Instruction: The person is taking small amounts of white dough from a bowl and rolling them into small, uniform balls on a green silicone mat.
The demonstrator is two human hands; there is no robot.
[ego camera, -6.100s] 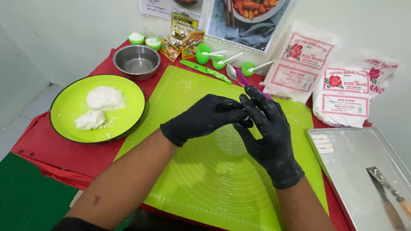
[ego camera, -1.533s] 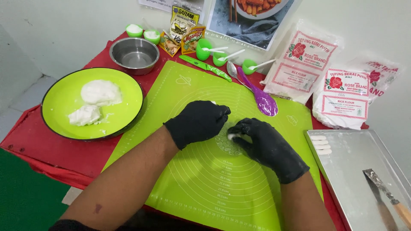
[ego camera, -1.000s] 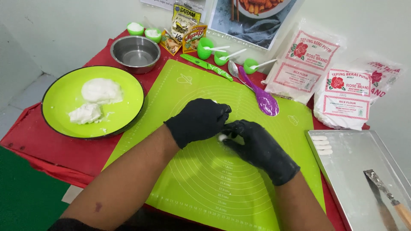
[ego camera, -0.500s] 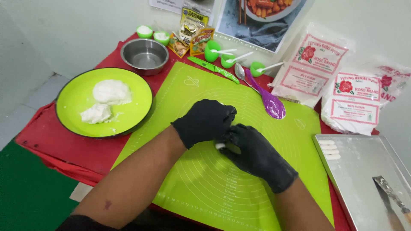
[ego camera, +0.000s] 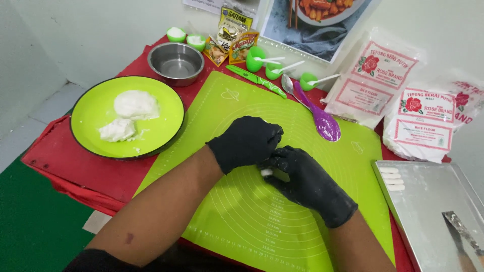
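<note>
dough piece (ego camera: 265, 173): mostly hidden by gloved hands
scraper (ego camera: 466, 239): cut off at btm-right edge
poster (ego camera: 322, 20): cropped at top

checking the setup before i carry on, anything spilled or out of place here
Only small things: white crumbs lie scattered on the green plate beside the dough lumps, and the metal tray looks dusted with flour. Nothing else stands out.

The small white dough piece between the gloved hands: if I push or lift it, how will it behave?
The dough piece is probably soft and easily dented, like the lumpy dough mounds on the green plate. It looks light, pinched by the right hand beside the left hand. Likely tacky: white smears show on the gloves.
</note>
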